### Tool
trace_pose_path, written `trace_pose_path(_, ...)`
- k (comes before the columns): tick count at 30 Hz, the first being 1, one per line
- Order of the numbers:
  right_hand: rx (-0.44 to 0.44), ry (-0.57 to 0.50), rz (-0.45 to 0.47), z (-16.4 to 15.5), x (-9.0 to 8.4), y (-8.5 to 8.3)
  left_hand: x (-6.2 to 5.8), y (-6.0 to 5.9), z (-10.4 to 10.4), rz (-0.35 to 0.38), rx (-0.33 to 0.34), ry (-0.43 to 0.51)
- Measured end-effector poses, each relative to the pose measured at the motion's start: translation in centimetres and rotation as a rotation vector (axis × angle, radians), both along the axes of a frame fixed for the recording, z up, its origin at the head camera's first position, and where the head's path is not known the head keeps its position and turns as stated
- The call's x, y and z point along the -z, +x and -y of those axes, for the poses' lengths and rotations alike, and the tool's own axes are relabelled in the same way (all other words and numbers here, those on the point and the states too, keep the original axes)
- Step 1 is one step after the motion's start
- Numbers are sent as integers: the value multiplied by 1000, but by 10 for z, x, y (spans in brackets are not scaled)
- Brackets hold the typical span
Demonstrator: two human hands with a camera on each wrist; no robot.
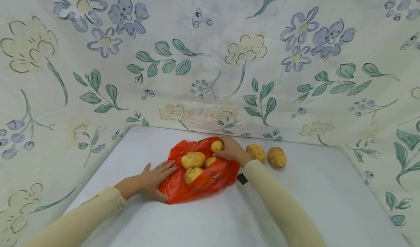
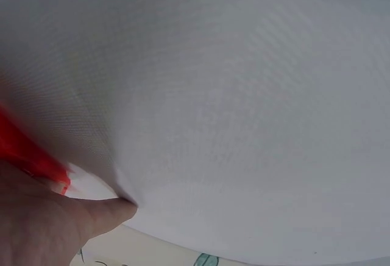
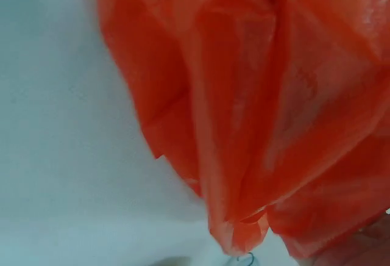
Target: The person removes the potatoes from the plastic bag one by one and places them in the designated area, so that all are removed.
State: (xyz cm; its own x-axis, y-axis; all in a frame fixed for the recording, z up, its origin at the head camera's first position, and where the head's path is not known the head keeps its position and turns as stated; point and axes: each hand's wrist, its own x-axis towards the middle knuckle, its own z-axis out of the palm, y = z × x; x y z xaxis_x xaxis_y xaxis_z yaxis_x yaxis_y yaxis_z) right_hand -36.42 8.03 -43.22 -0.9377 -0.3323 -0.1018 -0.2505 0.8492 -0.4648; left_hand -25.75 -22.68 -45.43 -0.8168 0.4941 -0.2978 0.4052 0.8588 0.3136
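Note:
A red plastic bag (image 1: 210, 181) lies spread on the white table with several potatoes (image 1: 193, 160) in its opening. My left hand (image 1: 154, 179) rests at the bag's left edge, fingers spread and fairly straight; in the left wrist view its thumb (image 2: 106, 214) sticks out over the white surface. At the bag's back right, my right hand (image 1: 231, 150) grips a small potato (image 1: 217, 146) just inside the rim. The right wrist view is mostly filled by folds of the bag (image 3: 244, 107), with a bit of the hand (image 3: 359, 248) at the lower right corner.
Two loose potatoes, one nearer (image 1: 256, 153) and one farther right (image 1: 277, 157), lie on the white table (image 1: 315, 196) beyond my right wrist. A small black object (image 1: 242, 179) shows beside that sleeve. Floral-patterned cloth (image 1: 210, 75) walls the table's back and sides.

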Motion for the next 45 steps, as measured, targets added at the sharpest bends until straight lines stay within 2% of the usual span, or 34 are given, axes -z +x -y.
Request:
trace_pose_path(12, 13, -94, 163, -5, 9, 0, 1, -1, 0, 10, -6, 4)
trace_pose_path(27, 30, -203, 250, -5, 13, -1, 2, -2, 0, 17, -23, -1)
trace_pose_path(37, 113, -346, 354, -6, 17, -3, 3, -6, 0, 4, -3, -8)
trace_pose_path(40, 139, -340, 354, -4, 19, -5, 2, -7, 1, 8, -4, -5)
trace_pose_path(45, 165, -250, 317, 0, 21, -11, 4, -11, 2, 5, -4, -9)
